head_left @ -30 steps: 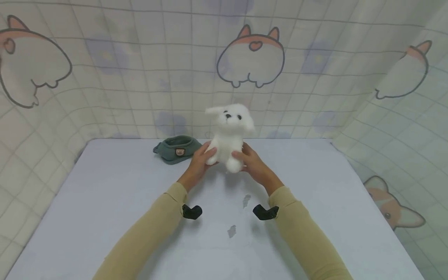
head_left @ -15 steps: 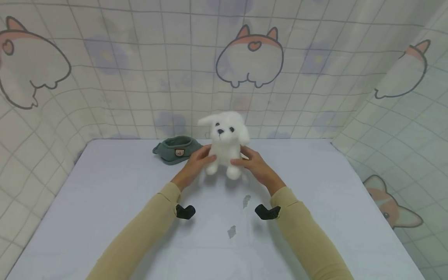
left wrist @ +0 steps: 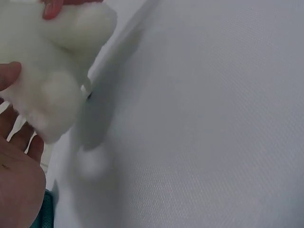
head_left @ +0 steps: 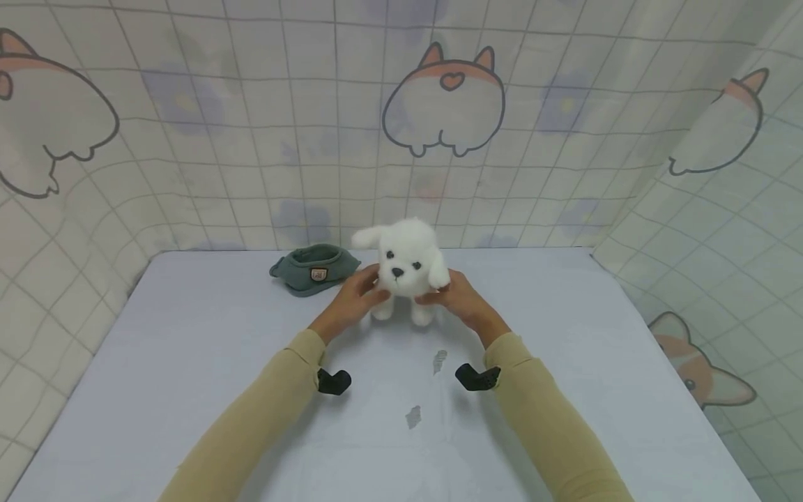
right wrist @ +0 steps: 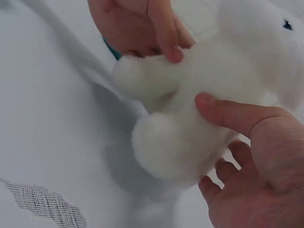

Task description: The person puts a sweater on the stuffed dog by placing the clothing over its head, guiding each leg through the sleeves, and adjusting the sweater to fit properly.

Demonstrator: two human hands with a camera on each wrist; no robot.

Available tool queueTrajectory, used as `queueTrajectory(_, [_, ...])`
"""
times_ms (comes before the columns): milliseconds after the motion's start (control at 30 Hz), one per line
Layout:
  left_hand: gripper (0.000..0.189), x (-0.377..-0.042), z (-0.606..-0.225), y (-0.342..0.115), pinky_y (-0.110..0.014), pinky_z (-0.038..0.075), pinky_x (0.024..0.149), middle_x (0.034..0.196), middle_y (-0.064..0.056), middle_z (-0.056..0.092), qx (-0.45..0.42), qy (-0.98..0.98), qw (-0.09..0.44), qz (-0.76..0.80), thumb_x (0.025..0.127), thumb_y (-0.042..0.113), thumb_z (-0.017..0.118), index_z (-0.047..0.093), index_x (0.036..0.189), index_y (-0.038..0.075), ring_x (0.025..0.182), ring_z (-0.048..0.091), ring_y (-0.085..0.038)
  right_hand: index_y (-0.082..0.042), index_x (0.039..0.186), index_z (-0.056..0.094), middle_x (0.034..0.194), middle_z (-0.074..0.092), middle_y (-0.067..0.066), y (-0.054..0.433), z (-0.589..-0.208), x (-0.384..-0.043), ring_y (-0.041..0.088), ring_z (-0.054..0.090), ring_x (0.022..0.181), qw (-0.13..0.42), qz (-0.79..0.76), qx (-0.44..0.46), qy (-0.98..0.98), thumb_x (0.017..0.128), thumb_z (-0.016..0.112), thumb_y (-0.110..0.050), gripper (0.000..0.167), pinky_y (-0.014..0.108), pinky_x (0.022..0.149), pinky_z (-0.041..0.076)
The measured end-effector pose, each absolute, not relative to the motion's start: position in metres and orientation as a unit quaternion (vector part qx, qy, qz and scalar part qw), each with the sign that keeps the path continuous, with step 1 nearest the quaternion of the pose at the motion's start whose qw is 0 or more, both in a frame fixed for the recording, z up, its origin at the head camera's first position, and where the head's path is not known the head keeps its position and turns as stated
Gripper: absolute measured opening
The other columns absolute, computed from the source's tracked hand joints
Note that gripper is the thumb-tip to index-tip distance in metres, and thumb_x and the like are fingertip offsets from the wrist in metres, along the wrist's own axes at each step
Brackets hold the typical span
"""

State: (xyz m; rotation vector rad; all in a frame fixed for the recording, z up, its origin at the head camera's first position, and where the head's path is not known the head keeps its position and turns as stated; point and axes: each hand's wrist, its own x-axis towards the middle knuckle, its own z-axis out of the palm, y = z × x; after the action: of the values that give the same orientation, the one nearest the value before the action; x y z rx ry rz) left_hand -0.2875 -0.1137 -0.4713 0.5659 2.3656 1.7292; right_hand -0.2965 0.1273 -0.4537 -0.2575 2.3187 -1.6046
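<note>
— Lower than a second ago, both the left hand [head_left: 356, 296] and the right hand [head_left: 462, 298] have brought down the white plush dog [head_left: 408, 280] between them, and its head has tipped forward.

— How are they holding it?

— Each grips one flank, thumb over the front, fingers curled behind. One ear [head_left: 366, 238] juts sideways; the other droops against the right hand.

— Is it resting on the worktop [head_left: 207, 362]?

— Can't say for sure. From the right wrist, the shadow [right wrist: 121, 164] lies apart from the paws [right wrist: 154, 142], so I'd judge it just above.

— And doing this well?

— I'd read it as lowering and steadying. Press evenly with both thumbs, as the stuffing probably gives; keep the body level so both paws meet the surface together.

— Anything in the way?

— Just beside the left hand sits a grey-green cloth visor [head_left: 295, 274] with a badge [head_left: 318, 275]; mind the knuckles there. Beyond hangs a corgi-print curtain [head_left: 539, 188].
</note>
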Motion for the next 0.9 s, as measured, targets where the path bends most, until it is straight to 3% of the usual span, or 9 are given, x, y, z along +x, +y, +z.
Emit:
queueTrajectory(267, [0.057,-0.290,-0.479,-0.110,-0.039,0.024,0.121,0.157,-0.004,0.033,0.198,0.796,0.078,0.566,0.096,0.015,0.059,0.037,0.149,0.014,0.148,0.025,-0.023,-0.016,0.137,0.051,0.142,0.053,0.005,0.127,-0.465,-0.299,0.026,0.044,0.136,0.158,-0.560,-0.083,0.809,0.076,0.077,-0.009,0.066,0.050,0.116,0.029])
queueTrajectory(600, [0.060,-0.292,-0.492,-0.111,-0.041,0.025,0.120,0.156,-0.009,0.034,0.203,0.806,0.072,0.551,0.095,0.013,0.060,0.034,0.148,0.013,0.147,0.028,-0.026,-0.017,0.138,0.049,0.139,0.055,0.006,0.127,-0.475,-0.295,0.028,0.051,0.130,0.128,-0.490,-0.092,0.858,0.078,0.077,-0.022,0.067,0.049,0.110,0.040])
queueTrajectory(900, [0.059,-0.293,-0.490,-0.116,-0.037,0.035,0.116,0.155,-0.004,0.038,0.196,0.831,0.050,0.518,0.094,0.017,0.064,0.038,0.147,0.016,0.145,0.033,-0.022,-0.018,0.143,0.044,0.145,0.051,0.004,0.131,-0.471,-0.297,0.027,0.044,0.137,0.113,-0.465,-0.141,0.867,0.078,0.080,-0.018,0.075,0.049,0.114,0.035])
